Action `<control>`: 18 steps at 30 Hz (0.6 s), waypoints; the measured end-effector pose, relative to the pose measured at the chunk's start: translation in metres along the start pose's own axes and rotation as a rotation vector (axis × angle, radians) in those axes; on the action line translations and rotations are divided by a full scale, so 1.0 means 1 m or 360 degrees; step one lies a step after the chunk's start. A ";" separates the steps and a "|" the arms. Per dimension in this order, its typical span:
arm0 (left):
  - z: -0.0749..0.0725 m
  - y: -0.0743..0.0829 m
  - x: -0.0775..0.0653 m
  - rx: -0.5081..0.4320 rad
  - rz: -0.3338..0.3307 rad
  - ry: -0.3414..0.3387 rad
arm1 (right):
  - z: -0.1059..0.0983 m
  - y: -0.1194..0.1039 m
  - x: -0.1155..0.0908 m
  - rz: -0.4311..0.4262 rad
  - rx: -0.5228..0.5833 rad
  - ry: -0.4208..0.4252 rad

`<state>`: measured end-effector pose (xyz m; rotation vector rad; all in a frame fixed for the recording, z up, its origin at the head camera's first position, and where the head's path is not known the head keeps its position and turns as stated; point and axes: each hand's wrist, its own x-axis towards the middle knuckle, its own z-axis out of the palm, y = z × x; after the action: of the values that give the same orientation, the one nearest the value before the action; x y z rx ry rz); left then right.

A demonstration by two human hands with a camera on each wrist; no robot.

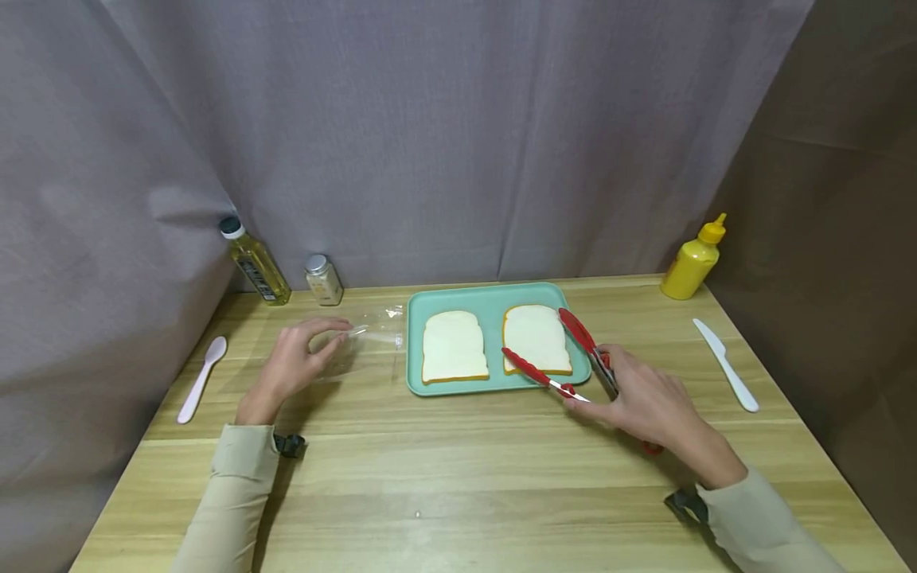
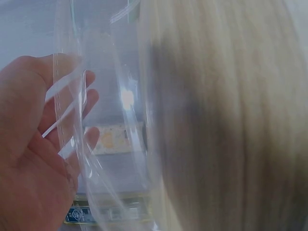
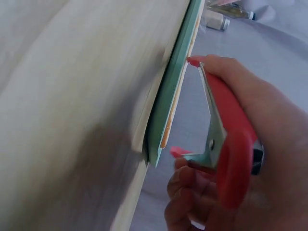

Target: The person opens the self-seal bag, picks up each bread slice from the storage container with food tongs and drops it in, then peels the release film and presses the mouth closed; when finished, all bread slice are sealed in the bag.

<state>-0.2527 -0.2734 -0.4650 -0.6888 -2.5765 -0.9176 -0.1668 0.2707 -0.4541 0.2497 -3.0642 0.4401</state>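
Observation:
My left hand (image 1: 297,358) pinches the edge of a clear plastic bag (image 1: 380,334) just left of a mint-green tray (image 1: 494,306). Through the film, its fingers (image 2: 90,108) show bent in the left wrist view. Two slices of white bread with brown crust lie side by side on the tray: the left slice (image 1: 454,346) and the right slice (image 1: 536,338). My right hand (image 1: 648,398) grips red-tipped metal tongs (image 3: 226,110). The tongs' arms are spread wide, one tip over the right slice's lower left, the other by its upper right corner.
An oil bottle (image 1: 258,267) and a small seasoning jar (image 1: 324,280) stand at the back left. A pale pink spoon (image 1: 202,380) lies at the left. Toward the right are a yellow squeeze bottle (image 1: 691,267) and a white plastic knife (image 1: 726,366). Grey curtains (image 1: 430,159) border the wooden table.

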 end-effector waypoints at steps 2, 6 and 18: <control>0.000 0.000 0.000 -0.0008 -0.0004 -0.0011 | 0.000 -0.001 0.001 0.0040 0.0046 -0.0055; 0.000 0.000 0.001 -0.0020 -0.0006 -0.0029 | 0.000 -0.005 0.004 0.0108 0.0156 -0.0170; 0.003 -0.001 0.000 -0.0013 -0.0030 -0.0041 | -0.007 0.010 0.043 0.0021 0.0329 -0.0099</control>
<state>-0.2534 -0.2725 -0.4676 -0.6841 -2.6075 -0.9317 -0.2112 0.2757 -0.4479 0.2537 -3.0822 0.7652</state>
